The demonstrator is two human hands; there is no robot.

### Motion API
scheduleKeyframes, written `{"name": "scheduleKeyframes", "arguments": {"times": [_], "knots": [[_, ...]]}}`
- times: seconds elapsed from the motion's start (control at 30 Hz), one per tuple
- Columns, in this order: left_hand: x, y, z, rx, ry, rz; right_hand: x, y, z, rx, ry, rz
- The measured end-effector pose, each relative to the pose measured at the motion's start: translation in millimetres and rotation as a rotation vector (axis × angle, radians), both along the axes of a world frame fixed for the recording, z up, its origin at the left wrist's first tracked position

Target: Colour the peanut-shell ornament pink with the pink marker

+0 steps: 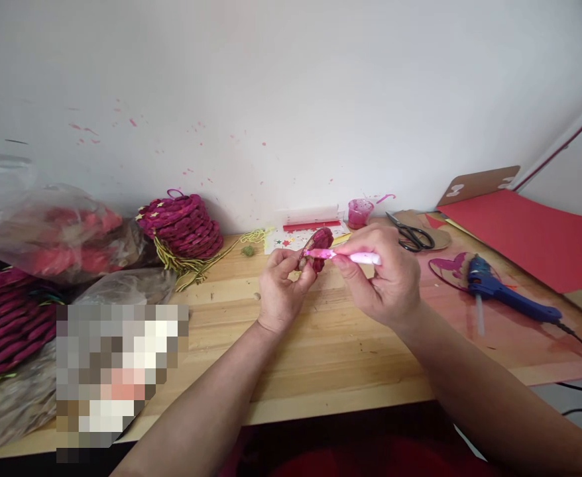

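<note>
My left hand (282, 289) pinches a small magenta piece (323, 244) with a brownish inner face, a little above the table. It looks rounded; I cannot make out its exact kind. Between the thumb and fingers of my right hand (388, 273) is a paintbrush (365, 258) with a white handle stained pink. Its pink tip touches or nearly touches the brown side of the piece. Behind my hands stands a clear cup (359, 213) with magenta paint. A paint-specked white sheet (274, 242) with small star shapes lies partly hidden behind my left hand.
Magenta rope-like bundles (186, 226) with yellow-green strings and plastic bags (72, 232) fill the left. To the right lie black scissors (410, 236), a blue glue gun (510, 298) with a cord, and red card (534, 232). A paint-spotted wall (271, 99) rises behind the wooden table (321, 371).
</note>
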State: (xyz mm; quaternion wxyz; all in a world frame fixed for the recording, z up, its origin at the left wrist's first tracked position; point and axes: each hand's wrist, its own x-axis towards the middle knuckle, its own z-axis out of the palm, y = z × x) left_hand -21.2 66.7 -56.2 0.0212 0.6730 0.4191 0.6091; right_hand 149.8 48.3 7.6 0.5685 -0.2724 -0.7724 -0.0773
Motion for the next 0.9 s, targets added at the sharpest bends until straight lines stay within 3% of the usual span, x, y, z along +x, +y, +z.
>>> {"name": "scheduleKeyframes", "arguments": {"times": [0.2,0.37,0.47,0.6,0.77,0.9], "knots": [[-3,1,1.8,-0.008,-0.009,-0.013,9,5,0.3,-0.005,0.074,-0.104],[-5,3,2.1,0.016,-0.026,0.028,54,47,10.3,-0.163,0.298,-0.356],[-5,4,2.3,0.017,-0.029,0.036,77,84,22.7,-0.367,0.189,-0.564],[-5,5,1.0,0.012,-0.010,0.039,80,130,35.3,-0.768,-0.158,-0.829],[-8,7,-1.2,0.051,0.013,0.056,71,169,25.6,-0.915,-0.281,-0.898],[-9,7,-1.2,0.069,0.047,0.055,70,186,12.7,-0.996,-0.357,-0.918]]}}
